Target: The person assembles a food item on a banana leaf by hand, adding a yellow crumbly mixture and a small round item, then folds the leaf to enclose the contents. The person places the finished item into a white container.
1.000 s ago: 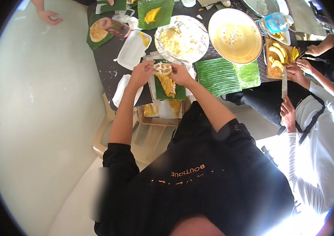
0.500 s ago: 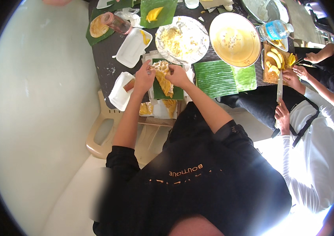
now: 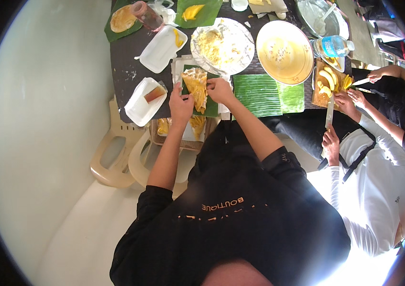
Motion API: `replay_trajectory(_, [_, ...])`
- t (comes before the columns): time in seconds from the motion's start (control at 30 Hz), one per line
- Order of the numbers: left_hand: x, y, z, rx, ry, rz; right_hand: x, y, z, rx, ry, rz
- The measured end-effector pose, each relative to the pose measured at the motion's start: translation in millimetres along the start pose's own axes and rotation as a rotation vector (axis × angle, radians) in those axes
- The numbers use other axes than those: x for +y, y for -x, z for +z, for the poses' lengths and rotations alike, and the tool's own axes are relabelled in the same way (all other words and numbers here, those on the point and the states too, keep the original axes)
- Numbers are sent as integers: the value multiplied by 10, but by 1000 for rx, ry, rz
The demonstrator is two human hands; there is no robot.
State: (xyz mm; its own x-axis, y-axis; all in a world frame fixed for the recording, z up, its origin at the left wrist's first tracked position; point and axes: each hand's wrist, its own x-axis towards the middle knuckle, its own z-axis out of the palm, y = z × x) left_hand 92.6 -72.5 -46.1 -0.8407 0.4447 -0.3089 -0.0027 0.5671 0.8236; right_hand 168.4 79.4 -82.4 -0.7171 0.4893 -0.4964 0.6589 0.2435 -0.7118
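A folded yellow crepe [image 3: 196,86], with white cream along its wide upper end and fruit slices over it, lies on a piece of green banana leaf [image 3: 211,108] in front of me. My left hand [image 3: 181,106] is at its lower left, index finger stretched upward and thumb apart, pointing at the crepe's edge. At the right edge my right hand [image 3: 220,91] has its fingertips pinched together on the crepe. Below the leaf, more filled crepes [image 3: 197,127] rest in a woven tray [image 3: 188,143], partly hidden by my left forearm.
White foam trays [image 3: 157,49] are at left, one holding a brown piece [image 3: 154,94]. Beyond are a plate of crumbly yellow food [image 3: 217,45], a yellow bowl [image 3: 284,50] and a water bottle [image 3: 332,46]. At right, people with knives [image 3: 329,113] cut fruit on a board [image 3: 317,97].
The crepe, held up between both hands before, now lies on the leaf. My left hand has moved down off its top corner; my right hand stays at the right edge.
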Motion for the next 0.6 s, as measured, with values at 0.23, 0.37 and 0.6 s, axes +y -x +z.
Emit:
replay_trajectory(0.23, [141,218,-1,-33,-358,357,147,-19,130,51,-163,40])
replay_trajectory(0.37, [155,232,17,-74,-483,386,109,47,131,60,-238,79])
replay_trajectory(0.6, [273,220,40,-110,-659,386,150,27,217,76,-319,113])
